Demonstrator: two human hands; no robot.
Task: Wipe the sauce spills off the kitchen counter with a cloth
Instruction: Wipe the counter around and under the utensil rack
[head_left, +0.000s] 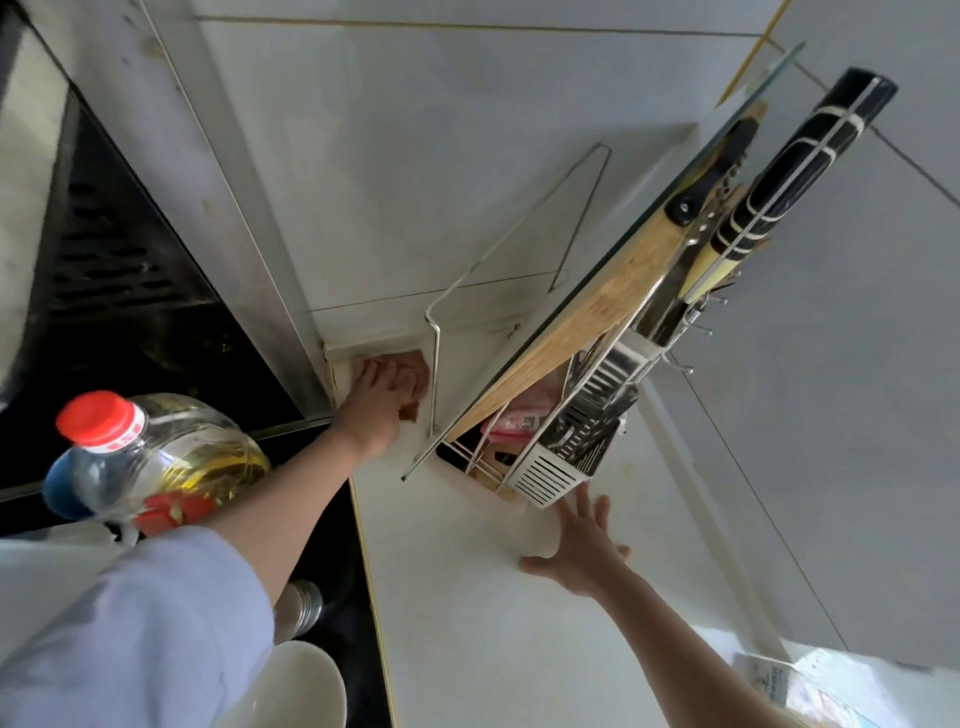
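Note:
My left hand (376, 397) reaches to the far back corner of the white counter (467, 597) and presses a brown cloth (415, 382) flat against the counter where it meets the tiled wall. My right hand (584, 545) rests flat on the counter with its fingers spread, holding nothing, just in front of the metal rack (550, 470). No sauce spill shows on the bare counter; the area under the cloth is hidden.
The metal rack holds a wooden cutting board (613, 306), knives and utensils, close right of the cloth. A cooking oil bottle (156, 457) with a red cap stands at the left beside the black stove (156, 338). A white bowl (296, 691) sits near me.

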